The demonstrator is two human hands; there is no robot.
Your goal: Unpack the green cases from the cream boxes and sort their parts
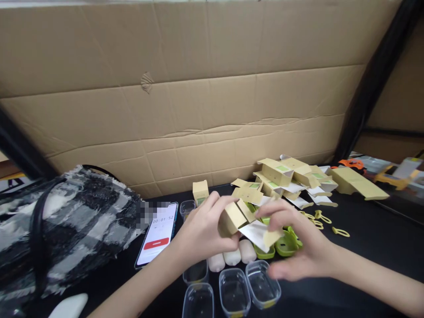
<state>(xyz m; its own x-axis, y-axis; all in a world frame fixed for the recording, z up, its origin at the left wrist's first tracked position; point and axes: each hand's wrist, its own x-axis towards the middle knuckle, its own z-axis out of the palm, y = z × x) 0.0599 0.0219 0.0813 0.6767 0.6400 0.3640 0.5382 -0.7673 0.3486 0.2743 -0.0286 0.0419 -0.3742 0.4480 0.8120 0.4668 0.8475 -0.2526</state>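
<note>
- The small tan cardboard carton with open flaps [236, 215] is held above the black tabletop [364, 247], between both hands and over the row of containers near the table's front edge.
- The left hand [198, 232] grips the carton's body, fingers curled around it and thumb on top; the right hand [291, 247] pinches the white inner flap [256, 233] with its fingertips. That hand is blurred, so its exact hold is hard to tell.
- The thin flap could crease or tear if the pinch pulls sideways against the left hand's grip.
- Directly below lie three pale cream cylindrical pieces [232, 258], green plastic cases [285, 245] and clear plastic tubs [235, 291]; a dropped carton, or a lowered wrist, could knock these about.
- Small yellow plastic loops [323, 217] lie loose to the right, easily swept away by a forearm.
- The heap of tan cartons [291, 176] behind looks loosely piled and might slide.
- A smartphone showing a timer [158, 236] lies just beside the left wrist, against a black-and-white checked fabric bag [66, 229]; an elbow could shove it.
</note>
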